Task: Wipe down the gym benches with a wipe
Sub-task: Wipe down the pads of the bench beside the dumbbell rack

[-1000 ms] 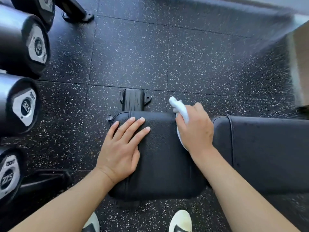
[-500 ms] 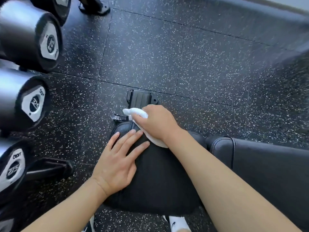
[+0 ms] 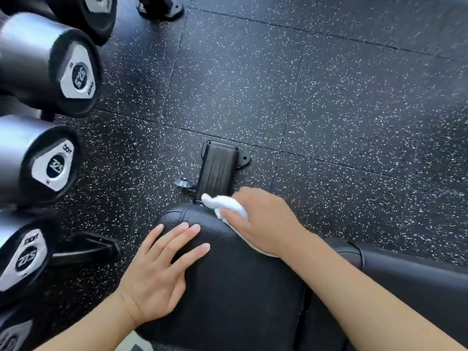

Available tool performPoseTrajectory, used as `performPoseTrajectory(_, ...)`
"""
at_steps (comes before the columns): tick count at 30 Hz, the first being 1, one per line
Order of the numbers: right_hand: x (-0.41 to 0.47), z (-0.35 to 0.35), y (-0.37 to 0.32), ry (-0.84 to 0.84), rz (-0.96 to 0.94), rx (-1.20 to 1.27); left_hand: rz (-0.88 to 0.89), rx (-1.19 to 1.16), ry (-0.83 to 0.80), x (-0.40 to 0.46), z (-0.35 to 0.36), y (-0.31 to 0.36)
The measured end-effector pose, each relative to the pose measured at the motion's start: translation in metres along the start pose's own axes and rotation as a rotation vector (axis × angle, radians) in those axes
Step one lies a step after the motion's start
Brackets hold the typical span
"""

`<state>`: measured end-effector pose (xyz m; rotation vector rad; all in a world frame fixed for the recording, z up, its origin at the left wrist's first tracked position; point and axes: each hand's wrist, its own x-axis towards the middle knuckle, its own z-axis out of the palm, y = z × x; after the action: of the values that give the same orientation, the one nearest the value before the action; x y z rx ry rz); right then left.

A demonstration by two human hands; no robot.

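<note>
A black padded bench seat (image 3: 238,287) fills the lower middle of the head view, with the longer back pad (image 3: 415,282) running off to the right. My left hand (image 3: 162,272) lies flat on the seat's left side, fingers straight. My right hand (image 3: 263,224) grips a crumpled white wipe (image 3: 222,202) and presses it on the seat's far edge. Part of the wipe is hidden under that hand.
A rack of black dumbbells (image 3: 53,163) with silver end plates lines the left edge. The bench's black foot (image 3: 217,171) and a small wheel (image 3: 183,184) sit on the speckled rubber floor (image 3: 329,102) beyond the seat. A rack foot (image 3: 162,7) stands at the top.
My right hand swept the wipe from the seat's right edge across to its far left corner, then back toward the far middle edge. My left hand stayed flat on the seat.
</note>
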<state>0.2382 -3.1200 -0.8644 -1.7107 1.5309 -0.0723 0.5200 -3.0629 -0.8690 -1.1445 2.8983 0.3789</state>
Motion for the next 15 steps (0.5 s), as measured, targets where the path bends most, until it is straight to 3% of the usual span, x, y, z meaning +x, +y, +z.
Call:
performPoseTrajectory(6,0.062,0.018,-0.057,-0.127,-0.062,0.185,0.004,0.007,0.0,0.0,0.001,0.0)
performPoseTrajectory(10,0.021,0.004,-0.017,-0.076,-0.041,0.196,0.01,0.01,-0.013,-0.002,0.002,0.0)
performPoseTrajectory(15,-0.04,-0.018,0.053,-0.036,0.13,0.182,0.017,0.01,-0.024,-0.002,0.002,-0.001)
